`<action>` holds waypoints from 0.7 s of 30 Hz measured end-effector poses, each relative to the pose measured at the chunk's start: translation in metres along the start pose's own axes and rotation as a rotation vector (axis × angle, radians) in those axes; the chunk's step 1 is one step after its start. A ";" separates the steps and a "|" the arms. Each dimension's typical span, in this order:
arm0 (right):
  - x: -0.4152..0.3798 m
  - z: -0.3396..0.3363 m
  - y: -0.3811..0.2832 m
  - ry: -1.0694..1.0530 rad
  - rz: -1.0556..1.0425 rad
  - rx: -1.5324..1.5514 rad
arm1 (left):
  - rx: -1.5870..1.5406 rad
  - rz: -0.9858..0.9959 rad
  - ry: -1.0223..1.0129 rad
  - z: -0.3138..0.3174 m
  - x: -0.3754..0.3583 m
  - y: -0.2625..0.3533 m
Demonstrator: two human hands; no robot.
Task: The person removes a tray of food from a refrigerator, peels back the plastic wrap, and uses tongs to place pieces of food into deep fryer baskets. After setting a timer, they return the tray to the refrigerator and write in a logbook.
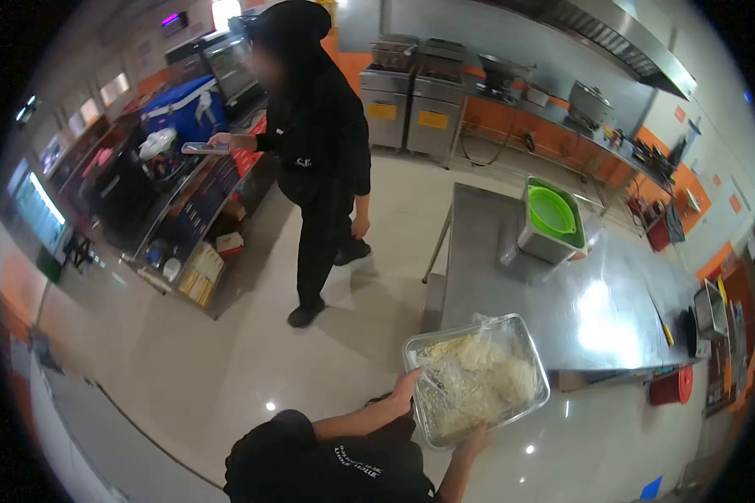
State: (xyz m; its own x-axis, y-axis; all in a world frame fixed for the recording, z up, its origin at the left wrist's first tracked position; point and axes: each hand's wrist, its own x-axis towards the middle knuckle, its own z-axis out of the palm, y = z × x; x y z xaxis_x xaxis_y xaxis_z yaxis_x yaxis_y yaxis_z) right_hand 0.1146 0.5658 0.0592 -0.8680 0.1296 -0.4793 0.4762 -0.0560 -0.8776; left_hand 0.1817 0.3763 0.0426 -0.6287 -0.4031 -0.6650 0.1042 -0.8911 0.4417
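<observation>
A rectangular metal tray is held out over the near left corner of the steel table, slightly tilted. Pale, yellowish food fills it, with clear plastic film bunched over and among it; the kind of food cannot be made out. My left hand is closed on the tray's near left side. At the bottom edge, my right hand grips the rim, its fingers partly hidden under the tray.
On the steel table stand a deep metal container holding a green basket, and a knife with a yellow handle. A person in black stands left, holding a phone. A red bucket sits on the floor.
</observation>
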 end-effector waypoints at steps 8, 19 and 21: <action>0.058 -0.020 -0.024 -0.355 -0.007 -0.080 | 0.081 0.141 0.300 0.067 -0.046 0.005; 0.160 -0.030 -0.072 -0.738 0.270 0.016 | -0.151 0.260 0.482 0.082 0.011 -0.078; 0.180 -0.032 -0.082 -0.828 0.299 0.019 | -0.166 0.279 0.479 0.085 0.003 -0.089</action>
State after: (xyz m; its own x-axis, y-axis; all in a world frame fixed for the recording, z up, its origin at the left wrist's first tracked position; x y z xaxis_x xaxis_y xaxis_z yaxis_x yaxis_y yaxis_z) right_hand -0.0761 0.6253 0.0457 -0.5336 -0.6524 -0.5381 0.7040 0.0100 -0.7102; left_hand 0.1051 0.4718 0.0523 -0.1455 -0.6425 -0.7524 0.3596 -0.7428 0.5647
